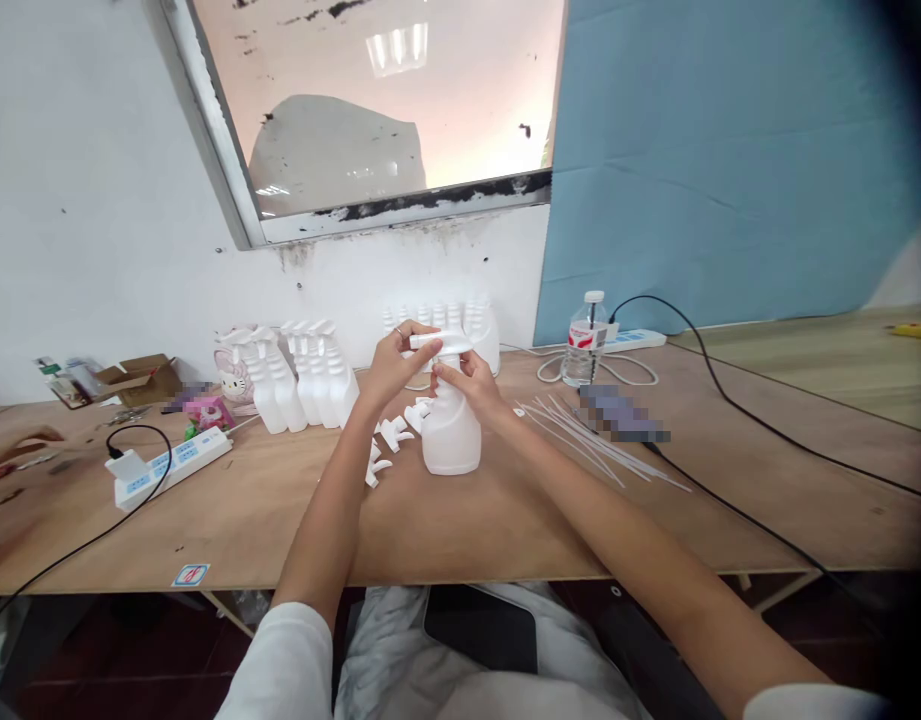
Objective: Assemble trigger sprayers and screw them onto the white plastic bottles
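Observation:
A white spray bottle (452, 432) stands upright on the wooden table in front of me, its trigger sprayer head (451, 343) on top. My left hand (401, 358) grips the head from the left, thumb and fingers closed on its nozzle side. Around the neck, just below the head, my right hand (471, 380) has its fingers closed. Loose white trigger sprayer heads (393, 432) lie on the table to the left of the bottle. Thin white plastic tubes (602, 440) are spread out to the right. Part of the bottle's neck is hidden by my fingers.
Spray bottles with heads (310, 380) stand at the back left; bottles without heads (490, 340) stand behind my hands. A power strip (175, 470) and cardboard box (141, 380) are left. A water bottle (584, 345) and a blurred phone-like object (621, 414) with a cable are right. Another person's hand (17, 445) shows at far left.

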`<state>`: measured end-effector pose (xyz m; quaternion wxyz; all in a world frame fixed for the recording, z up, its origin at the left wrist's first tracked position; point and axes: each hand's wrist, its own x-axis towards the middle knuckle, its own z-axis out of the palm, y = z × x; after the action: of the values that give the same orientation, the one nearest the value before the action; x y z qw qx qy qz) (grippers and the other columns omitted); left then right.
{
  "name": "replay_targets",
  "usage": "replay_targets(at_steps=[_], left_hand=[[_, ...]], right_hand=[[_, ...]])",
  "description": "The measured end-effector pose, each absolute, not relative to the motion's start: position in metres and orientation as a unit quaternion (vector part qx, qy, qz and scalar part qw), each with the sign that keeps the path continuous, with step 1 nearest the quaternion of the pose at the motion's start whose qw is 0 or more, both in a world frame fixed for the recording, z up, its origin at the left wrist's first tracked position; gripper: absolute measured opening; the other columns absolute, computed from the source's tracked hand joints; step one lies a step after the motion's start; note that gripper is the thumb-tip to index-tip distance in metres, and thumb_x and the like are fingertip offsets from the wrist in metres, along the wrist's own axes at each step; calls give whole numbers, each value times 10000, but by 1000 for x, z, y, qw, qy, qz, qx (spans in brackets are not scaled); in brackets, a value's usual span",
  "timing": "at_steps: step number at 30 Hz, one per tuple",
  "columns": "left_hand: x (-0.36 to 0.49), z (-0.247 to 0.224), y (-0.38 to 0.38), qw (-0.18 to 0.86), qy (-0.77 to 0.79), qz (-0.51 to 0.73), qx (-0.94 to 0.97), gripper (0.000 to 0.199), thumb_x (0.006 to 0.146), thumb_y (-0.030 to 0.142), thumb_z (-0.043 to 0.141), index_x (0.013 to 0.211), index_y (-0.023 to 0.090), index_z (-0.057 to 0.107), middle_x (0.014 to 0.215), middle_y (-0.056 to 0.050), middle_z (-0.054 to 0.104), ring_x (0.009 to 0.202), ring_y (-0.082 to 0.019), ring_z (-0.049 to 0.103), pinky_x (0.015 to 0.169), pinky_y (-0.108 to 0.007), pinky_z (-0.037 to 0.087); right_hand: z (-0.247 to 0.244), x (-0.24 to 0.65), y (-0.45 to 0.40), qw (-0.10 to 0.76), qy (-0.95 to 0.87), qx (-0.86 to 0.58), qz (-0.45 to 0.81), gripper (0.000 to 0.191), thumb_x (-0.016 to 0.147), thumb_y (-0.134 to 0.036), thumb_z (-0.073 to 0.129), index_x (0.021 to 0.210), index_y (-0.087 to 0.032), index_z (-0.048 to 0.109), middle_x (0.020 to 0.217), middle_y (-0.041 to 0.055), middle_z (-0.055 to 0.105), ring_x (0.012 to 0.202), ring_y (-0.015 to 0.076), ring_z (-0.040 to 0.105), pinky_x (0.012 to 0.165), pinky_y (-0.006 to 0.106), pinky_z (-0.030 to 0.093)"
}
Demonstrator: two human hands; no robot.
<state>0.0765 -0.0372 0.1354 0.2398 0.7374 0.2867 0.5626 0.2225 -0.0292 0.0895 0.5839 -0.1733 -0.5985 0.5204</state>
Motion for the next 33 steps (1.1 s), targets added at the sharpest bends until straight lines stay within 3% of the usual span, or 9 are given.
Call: replay_targets(at_steps=[2, 6, 13, 17, 25, 29, 33], left_hand=[[72, 117, -35, 308, 259, 558, 726, 440, 784, 448, 656, 1135, 198, 565, 1105, -73, 604, 990, -188, 579, 823, -285, 470], [63, 61, -41, 425, 274, 491, 709, 714, 727, 427, 725, 1340, 279, 388, 1401, -105, 401, 1172, -231, 498, 914, -354, 459], [69, 8, -51, 487, 321, 387, 715, 624, 699, 341, 768, 1241, 190, 498, 1228, -116, 582, 1129, -266, 555, 952, -419, 453], [70, 8, -48, 483, 324, 381, 719, 611, 706, 346, 761, 1236, 190, 502, 1222, -107, 592, 1135, -264, 557, 954, -412, 455], [69, 14, -55, 406, 348, 369, 760, 581, 736, 346, 726, 1252, 208, 497, 1189, -90, 608, 1042, -220, 596, 875, -352, 491], [66, 22, -60, 314, 383, 387, 778, 628, 689, 373, 754, 1249, 217, 517, 1212, -76, 576, 1029, -210, 556, 832, -312, 470], [63, 26, -62, 255, 414, 391, 782, 529, 732, 396, 706, 1207, 214, 563, 1027, -44, 631, 829, -155, 575, 721, -267, 468]], right_hand=[[90, 227, -28, 569, -597, -179, 536, 426, 636, -372, 769, 939, -216, 512, 685, -41, 614, 560, 145, 600, 558, 297, 497], [95, 238, -28, 531, -604, -187, 564, 374, 612, -254, 766, 908, -209, 543, 783, -29, 626, 656, 133, 607, 620, 266, 489], [112, 252, -36, 406, -641, -192, 622, 233, 595, -160, 677, 813, -171, 597, 742, -18, 581, 655, 129, 572, 603, 249, 468], [114, 252, -36, 389, -649, -197, 624, 292, 594, -165, 661, 881, -185, 613, 742, -21, 575, 675, 134, 569, 636, 255, 467], [111, 243, -38, 425, -668, -222, 569, 135, 634, -182, 603, 768, -175, 592, 644, -18, 555, 606, 127, 524, 587, 243, 421], [108, 244, -39, 437, -691, -218, 534, 289, 663, -208, 574, 950, -198, 601, 692, -23, 572, 648, 142, 550, 649, 269, 452], [100, 247, -35, 446, -718, -242, 476, 294, 714, -270, 593, 995, -181, 604, 775, 12, 622, 740, 177, 583, 725, 317, 475]])
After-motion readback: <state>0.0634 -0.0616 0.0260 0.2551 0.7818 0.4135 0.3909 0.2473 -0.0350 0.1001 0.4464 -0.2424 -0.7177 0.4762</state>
